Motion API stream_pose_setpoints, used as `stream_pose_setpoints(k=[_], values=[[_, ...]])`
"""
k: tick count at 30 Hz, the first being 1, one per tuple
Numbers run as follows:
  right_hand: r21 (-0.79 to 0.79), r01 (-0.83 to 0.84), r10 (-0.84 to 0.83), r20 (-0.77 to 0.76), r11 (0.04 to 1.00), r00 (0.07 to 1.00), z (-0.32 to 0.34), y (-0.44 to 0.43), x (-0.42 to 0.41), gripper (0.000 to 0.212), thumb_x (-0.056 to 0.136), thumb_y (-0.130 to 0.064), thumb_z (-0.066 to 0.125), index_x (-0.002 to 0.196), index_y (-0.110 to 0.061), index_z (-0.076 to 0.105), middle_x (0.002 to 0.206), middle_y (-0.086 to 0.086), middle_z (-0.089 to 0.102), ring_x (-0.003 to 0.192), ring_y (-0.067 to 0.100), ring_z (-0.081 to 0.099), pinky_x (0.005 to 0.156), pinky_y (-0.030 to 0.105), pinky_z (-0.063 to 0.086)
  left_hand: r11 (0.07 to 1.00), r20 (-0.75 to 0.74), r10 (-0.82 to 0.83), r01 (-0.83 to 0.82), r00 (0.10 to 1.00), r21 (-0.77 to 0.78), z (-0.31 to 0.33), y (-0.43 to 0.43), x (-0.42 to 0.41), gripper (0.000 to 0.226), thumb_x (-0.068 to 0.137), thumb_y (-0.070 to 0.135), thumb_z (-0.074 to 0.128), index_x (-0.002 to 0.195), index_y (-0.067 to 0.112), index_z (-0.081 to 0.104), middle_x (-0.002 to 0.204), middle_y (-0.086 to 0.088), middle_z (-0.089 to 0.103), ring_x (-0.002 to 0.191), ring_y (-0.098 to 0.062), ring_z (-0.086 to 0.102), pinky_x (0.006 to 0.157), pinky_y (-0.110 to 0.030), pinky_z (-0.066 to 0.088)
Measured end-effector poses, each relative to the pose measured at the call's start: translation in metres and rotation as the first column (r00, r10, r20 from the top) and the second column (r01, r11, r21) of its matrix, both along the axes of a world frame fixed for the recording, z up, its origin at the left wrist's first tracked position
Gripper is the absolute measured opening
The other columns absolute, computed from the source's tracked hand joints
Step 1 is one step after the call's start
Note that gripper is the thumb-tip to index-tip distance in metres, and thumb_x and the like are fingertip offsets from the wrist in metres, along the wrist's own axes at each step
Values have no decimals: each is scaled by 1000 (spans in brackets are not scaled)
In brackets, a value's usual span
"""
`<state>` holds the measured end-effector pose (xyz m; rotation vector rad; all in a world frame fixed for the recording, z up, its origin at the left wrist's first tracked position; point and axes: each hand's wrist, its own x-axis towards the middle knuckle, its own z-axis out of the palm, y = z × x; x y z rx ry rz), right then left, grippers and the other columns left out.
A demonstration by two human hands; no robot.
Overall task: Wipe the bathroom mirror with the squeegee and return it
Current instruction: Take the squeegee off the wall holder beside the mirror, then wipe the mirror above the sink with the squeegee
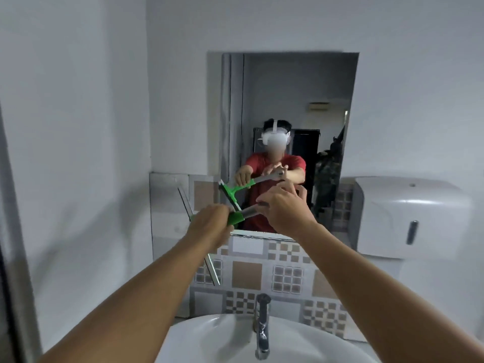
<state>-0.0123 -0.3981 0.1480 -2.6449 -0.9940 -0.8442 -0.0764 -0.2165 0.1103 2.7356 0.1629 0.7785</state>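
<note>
Both arms were up in front of the mirror (296, 100), and the squeegee (237, 215) was right there at the glass's lower left corner, held between the two hands. The left hand (210, 224) was wrapped tight around the green head end, fingers closed over it, so much of the green plastic was hidden behind the knuckles. From that grip the grey metal handle ran up and to the right, tilted, into the right hand (284, 208), whose fingers were curled loosely round the handle's far end; how firmly it gripped, I could not tell, since the back of the hand covered the contact. The blade stood against the glass near the mirror's left edge, and the reflection showed the green head and blade more plainly, with a person in a red shirt and a white headset holding it the same way. Below the mirror ran a band of patterned tiles (262, 273) in brown, grey and white. Nearer still sat the white sink (199, 336), with a chrome tap (262, 323) standing at its far rim, just right of centre. Off to the right, on the wall, hung a white paper dispenser (408, 216), well apart from the hands.
</note>
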Motion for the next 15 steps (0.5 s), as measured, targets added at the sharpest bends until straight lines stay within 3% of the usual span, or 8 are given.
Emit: stream_pose_setpoints(k=[3, 6, 10, 13, 15], values=[[-20, -24, 23, -27, 1000, 999, 9, -26, -8, 24, 99, -40, 51, 119, -32, 60, 111, -1, 61, 106, 25, 58, 104, 55, 30, 992, 35, -55, 51, 998, 114, 27, -21, -4, 23, 89, 9, 70, 110, 19, 70, 95, -3, 69, 84, -23, 67, 81, -44, 59], [-48, -43, 44, 25, 998, 999, 19, -41, -7, 28, 100, -39, 51, 128, -34, 52, 111, -2, 61, 99, 23, 61, 93, 50, 46, 968, 77, -113, 92, 991, 234, 55, -35, -2, 24, 89, 3, 66, 108, 17, 70, 96, -4, 66, 87, -25, 65, 81, -46, 58], [70, -118, 116, 27, 991, 993, 35, -45, 5, 30, 99, -33, 55, 129, -33, 51, 108, -1, 63, 88, 19, 62, 77, 46, 57, 937, 174, -169, 104, 970, 333, 86, -37, 8, 26, 89, -1, 64, 107, 16, 69, 99, -4, 67, 92, -26, 65, 81, -45, 58], [187, -128, 108, 116, 974, 987, 51, -39, 15, 39, 99, -25, 56, 137, -33, 50, 122, 5, 64, 95, 25, 64, 77, 47, 57, 895, 460, -241, 13, 855, 445, 98, -30, 23, 33, 83, -5, 71, 112, 11, 69, 109, -8, 73, 103, -29, 66, 89, -43, 58], [221, -99, 69, 142, 970, 987, 66, -32, 24, 41, 100, -22, 53, 139, -33, 49, 119, 6, 63, 93, 26, 63, 76, 48, 57, 882, 573, -313, 8, 758, 471, 88, -24, 34, 26, 87, 2, 70, 112, 9, 69, 109, -9, 72, 104, -28, 65, 90, -39, 55]])
